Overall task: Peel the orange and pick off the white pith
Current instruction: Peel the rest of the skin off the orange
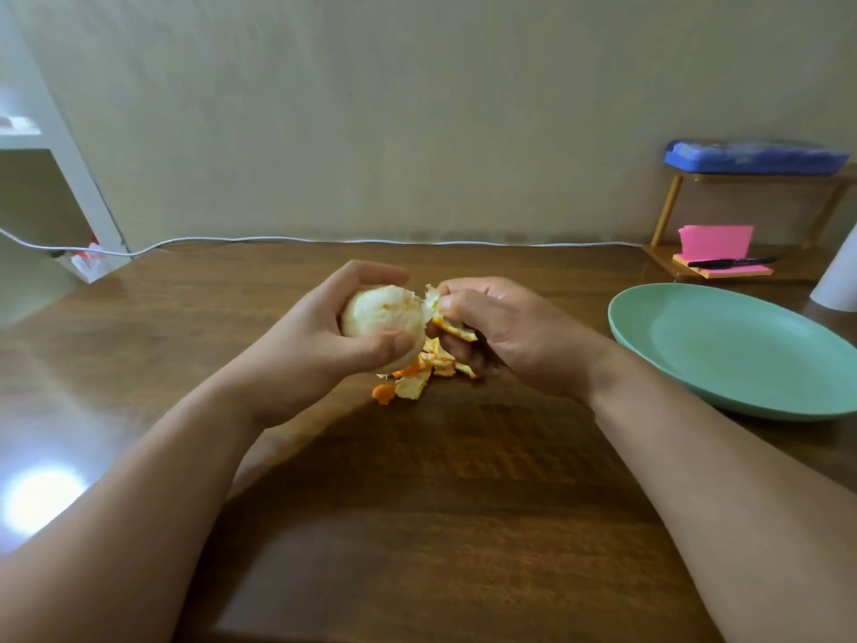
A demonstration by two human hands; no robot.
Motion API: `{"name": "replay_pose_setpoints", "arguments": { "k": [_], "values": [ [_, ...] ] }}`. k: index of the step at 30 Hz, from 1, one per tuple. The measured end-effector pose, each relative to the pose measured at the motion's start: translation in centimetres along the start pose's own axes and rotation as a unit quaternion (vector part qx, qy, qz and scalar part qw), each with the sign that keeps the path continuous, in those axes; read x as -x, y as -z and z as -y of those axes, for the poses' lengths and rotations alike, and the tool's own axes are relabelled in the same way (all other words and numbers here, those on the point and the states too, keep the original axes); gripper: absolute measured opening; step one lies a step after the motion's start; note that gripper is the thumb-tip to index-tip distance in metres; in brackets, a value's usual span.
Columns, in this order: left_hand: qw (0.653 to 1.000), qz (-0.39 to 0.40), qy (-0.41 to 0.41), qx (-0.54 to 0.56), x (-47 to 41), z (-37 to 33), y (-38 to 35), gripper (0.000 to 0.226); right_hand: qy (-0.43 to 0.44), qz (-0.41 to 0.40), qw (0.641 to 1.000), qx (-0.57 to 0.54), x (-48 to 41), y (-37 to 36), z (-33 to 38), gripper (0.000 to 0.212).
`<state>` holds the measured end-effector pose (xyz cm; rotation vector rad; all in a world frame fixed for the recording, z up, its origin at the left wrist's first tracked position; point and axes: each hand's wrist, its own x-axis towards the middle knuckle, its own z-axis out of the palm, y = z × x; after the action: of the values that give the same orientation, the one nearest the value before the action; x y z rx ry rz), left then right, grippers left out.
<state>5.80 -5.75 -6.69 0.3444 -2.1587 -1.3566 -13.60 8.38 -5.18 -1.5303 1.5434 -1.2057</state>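
The orange (pixel 382 313), mostly bare and pale with pith, is held above the surface (pixel 417 503) in the left grip (pixel 324 336), whose fingers and thumb curl round it. At its right side the right grip (pixel 501 331) pinches a peel strip (pixel 452 330). Scraps (pixel 417 380) lie just below on the brown wood. A green plate (pixel 649 364) sits to the right. A cable (pixel 278 239) runs along the beige wall (pixel 417 109). A rack (pixel 668 206) carries a blue box (pixel 756 156), with pink notes (pixel 716 239) beneath.
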Motion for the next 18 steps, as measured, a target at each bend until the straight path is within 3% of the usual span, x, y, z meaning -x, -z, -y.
{"name": "replay_pose_setpoints", "arguments": {
  "k": [11,18],
  "values": [
    [0.974,-0.006,0.035,0.225,-0.6,0.4,-0.2,0.073,-0.017,-0.008,0.976,-0.215,-0.6,-1.4,-0.7,0.036],
    [0.954,-0.041,0.039,0.296,-1.0,0.7,-0.5,0.067,-0.028,-0.051,0.969,-0.239,-0.7,-1.6,-0.7,0.036]
  ]
}}
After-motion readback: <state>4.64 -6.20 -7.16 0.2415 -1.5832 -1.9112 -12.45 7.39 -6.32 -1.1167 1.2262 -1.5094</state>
